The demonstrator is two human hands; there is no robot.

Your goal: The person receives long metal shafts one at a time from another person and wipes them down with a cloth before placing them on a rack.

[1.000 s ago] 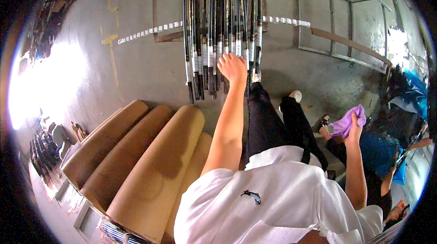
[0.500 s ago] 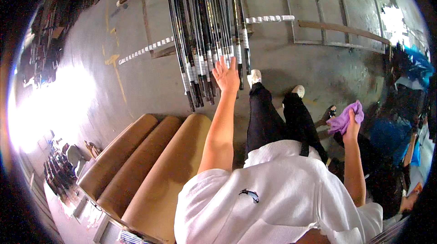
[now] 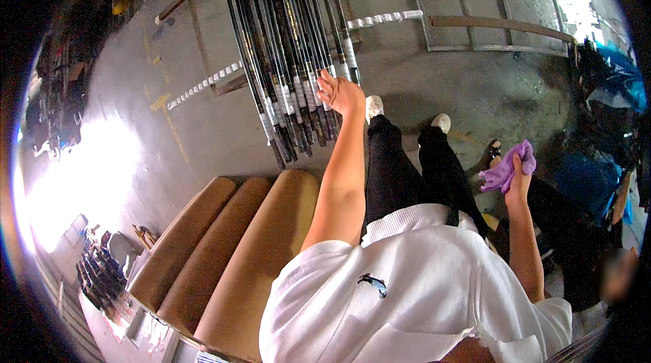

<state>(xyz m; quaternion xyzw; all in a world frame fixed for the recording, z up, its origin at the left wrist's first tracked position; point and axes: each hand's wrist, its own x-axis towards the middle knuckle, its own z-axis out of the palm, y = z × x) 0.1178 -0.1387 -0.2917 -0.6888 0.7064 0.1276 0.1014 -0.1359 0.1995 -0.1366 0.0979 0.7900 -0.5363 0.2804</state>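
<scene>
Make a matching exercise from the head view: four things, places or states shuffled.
1. crumpled purple cloth
2. thick brown cylindrical rolls
3. thin black rods with white bands
4. bare left hand

A. lower left, lying side by side
B. by the rods' near ends, fingers loosely curled
C. gripped by the bare right hand
D. upper part, in a dense row

Pairs: 1-C, 2-A, 3-D, 4-B

At five o'clock I wear a white top (image 3: 420,275) with short sleeves (image 3: 298,276), a ribbed hem (image 3: 407,220) and a small blue-and-black motif (image 3: 373,285). My trousers (image 3: 393,170), toward three o'clock, are black; my shoes (image 3: 373,108), toward two o'clock, are whitish.
</scene>
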